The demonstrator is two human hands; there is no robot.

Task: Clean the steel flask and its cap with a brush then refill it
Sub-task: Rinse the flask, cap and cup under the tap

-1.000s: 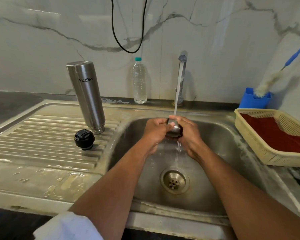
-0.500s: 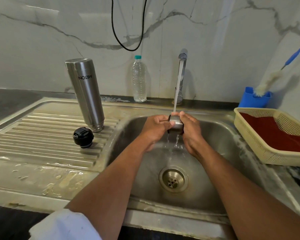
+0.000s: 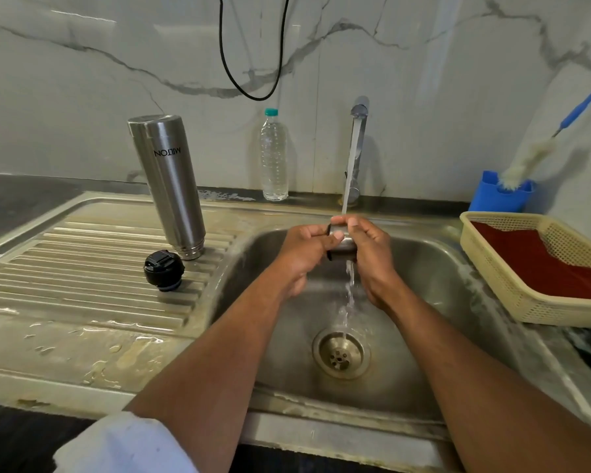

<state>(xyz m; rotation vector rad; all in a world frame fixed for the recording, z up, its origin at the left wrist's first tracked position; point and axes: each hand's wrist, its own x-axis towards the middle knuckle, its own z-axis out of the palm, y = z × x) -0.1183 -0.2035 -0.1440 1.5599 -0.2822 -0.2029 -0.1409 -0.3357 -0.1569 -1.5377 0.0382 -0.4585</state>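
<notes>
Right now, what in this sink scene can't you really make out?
- Steel cap: mostly covered by the left hand and right hand.
- Brush: its blue handle runs off the right edge.
- Upturned flask: its mouth faces down, so the inside is hidden.
- Basket: right end cut off.

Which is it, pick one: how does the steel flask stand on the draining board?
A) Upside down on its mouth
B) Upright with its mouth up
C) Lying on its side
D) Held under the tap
A: the steel flask stands mouth down on the draining board, its printed lettering reading upside down.
</notes>
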